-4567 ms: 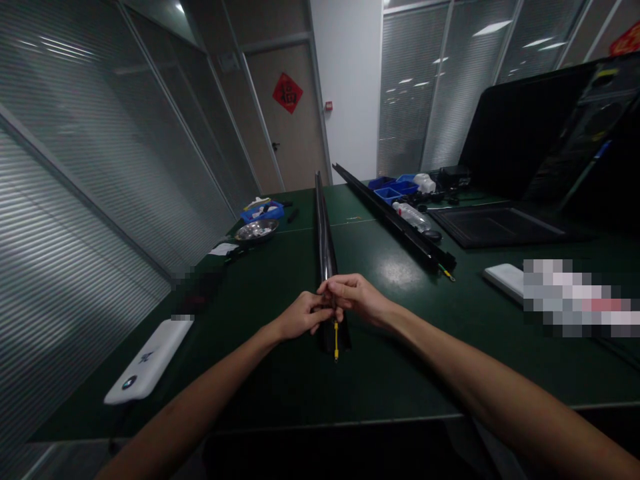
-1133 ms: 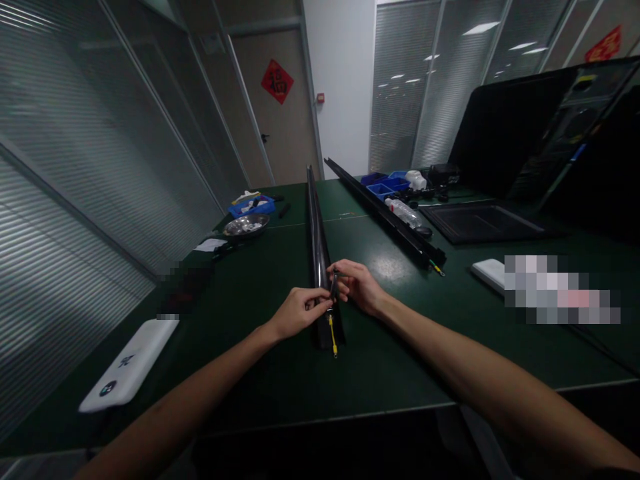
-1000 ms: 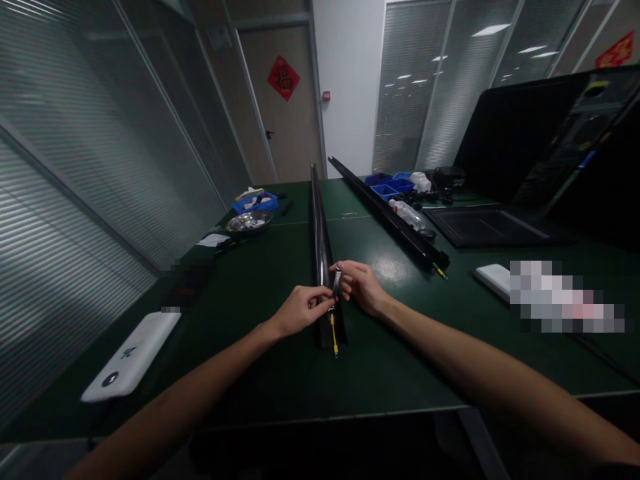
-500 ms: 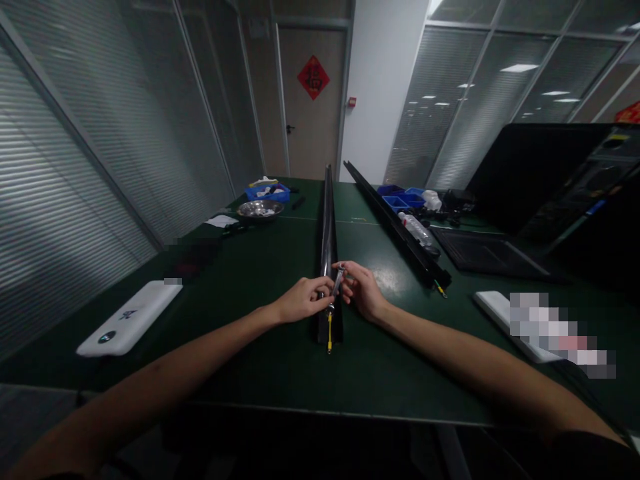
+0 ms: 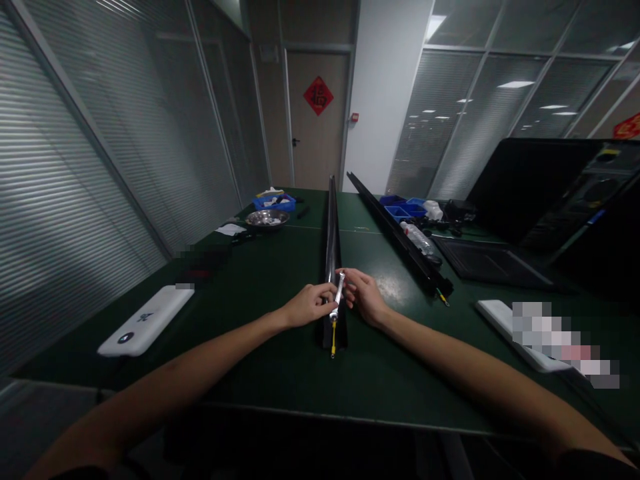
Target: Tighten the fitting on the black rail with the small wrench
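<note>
One silver wrench (image 5: 340,292) lies over the black rail (image 5: 333,247) toward the worktop's (image 5: 270,373) front edge, our right hand (image 5: 366,293) pinching its far end, our left hand (image 5: 309,305) alongside, grip unclear

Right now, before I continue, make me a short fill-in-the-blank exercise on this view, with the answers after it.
1. The left hand and the right hand meet at the wrench; the one at its far end is the ____ one.
2. The short wire at the near end of the centre rail is ____.
3. In this view, the metal bowl stands to the ____ of that rail.
4. The tabletop is dark ____.

Missing words: right; yellow; left; green.
</note>
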Motion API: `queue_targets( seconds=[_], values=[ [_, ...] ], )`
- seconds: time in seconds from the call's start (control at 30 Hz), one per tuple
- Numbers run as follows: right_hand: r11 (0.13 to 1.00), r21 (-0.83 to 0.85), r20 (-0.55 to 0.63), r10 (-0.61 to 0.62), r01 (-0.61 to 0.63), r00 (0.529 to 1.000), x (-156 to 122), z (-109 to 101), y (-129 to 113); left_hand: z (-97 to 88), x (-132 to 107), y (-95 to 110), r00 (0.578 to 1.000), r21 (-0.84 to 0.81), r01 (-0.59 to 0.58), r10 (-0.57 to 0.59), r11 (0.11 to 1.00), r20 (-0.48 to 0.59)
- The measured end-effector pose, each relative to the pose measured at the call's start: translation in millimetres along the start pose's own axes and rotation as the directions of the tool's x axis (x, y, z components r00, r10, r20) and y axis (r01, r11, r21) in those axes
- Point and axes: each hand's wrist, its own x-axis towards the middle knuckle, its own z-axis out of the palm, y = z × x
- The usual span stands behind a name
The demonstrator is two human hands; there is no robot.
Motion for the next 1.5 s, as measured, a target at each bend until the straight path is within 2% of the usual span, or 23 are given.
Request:
queue_targets(
  seconds=[0.5,1.17,1.5],
  values=[
    [0.999,0.004,0.088,0.031,-0.031,0.996,2,-4,-1,-0.2,-2,-2,1.0,0.054,-0.007,0.006,0.999,0.022],
    [0.982,-0.16,-0.037,-0.104,0.096,0.994,3,-2,9,-2.2,-5,-3,1.0,0.097,-0.013,0.013,0.995,-0.002],
    [0.994,-0.06,-0.026,-0.097,0.096,0.995,4,-3,10,-0.3,-4,-3,1.0,0.117,0.013,-0.01,0.993,-0.018]
  ],
)
